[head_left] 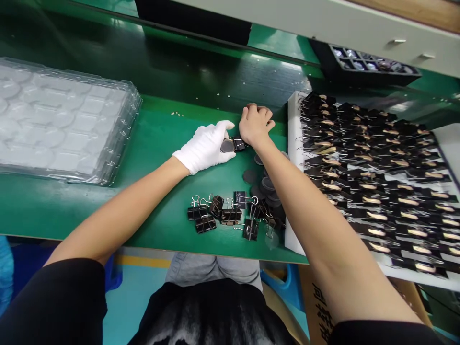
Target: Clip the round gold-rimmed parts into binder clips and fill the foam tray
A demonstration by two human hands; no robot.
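My left hand [206, 146], in a white glove, is closed around a dark round disc [227, 145]. A black binder clip [239, 143] sits at the disc's right edge, close to my right wrist. Palm down and bare, my right hand [256, 125] is just beyond the clip, with its fingers bent and apart; I see nothing held in it, though its underside is hidden. Below my hands, several loose black binder clips [230, 215] lie in a pile on the green table. Dark round discs [268, 184] are heaped beside them, partly covered by my right forearm.
A stack of clear plastic trays [118, 129] stands at the left. On the right, a white foam tray [293, 124] holds rows of clipped pieces [362, 158]. A black compartment box [373, 69] is behind it, under a pale shelf [323, 19]. Small pale bits [177, 114] lie on the table.
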